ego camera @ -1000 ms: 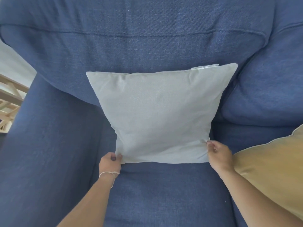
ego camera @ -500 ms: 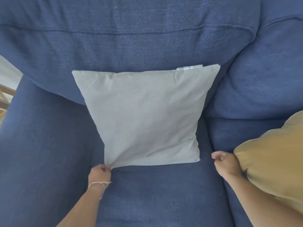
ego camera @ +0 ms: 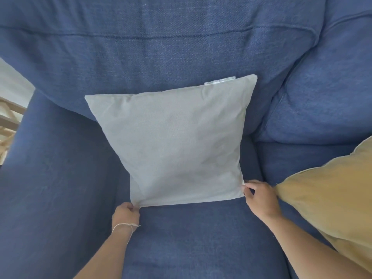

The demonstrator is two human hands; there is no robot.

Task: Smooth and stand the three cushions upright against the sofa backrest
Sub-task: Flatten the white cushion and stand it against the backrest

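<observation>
A light grey cushion (ego camera: 177,143) stands upright on the blue sofa seat, leaning against the backrest (ego camera: 161,53). A white label shows at its top right edge. My left hand (ego camera: 125,215) pinches the cushion's bottom left corner. My right hand (ego camera: 259,196) grips its bottom right corner. A mustard yellow cushion (ego camera: 334,206) lies at the right, just behind my right hand and partly cut off by the frame edge. A third cushion is not in view.
The sofa's left armrest (ego camera: 52,188) rises beside the grey cushion. A second blue back pillow (ego camera: 326,101) sits at the right. Pale wooden furniture (ego camera: 8,121) shows past the armrest at the far left. Bare seat (ego camera: 201,238) lies in front.
Half a second ago my right hand was off the cushion; now it holds the bottom right corner again. My left hand has kept its hold throughout.
</observation>
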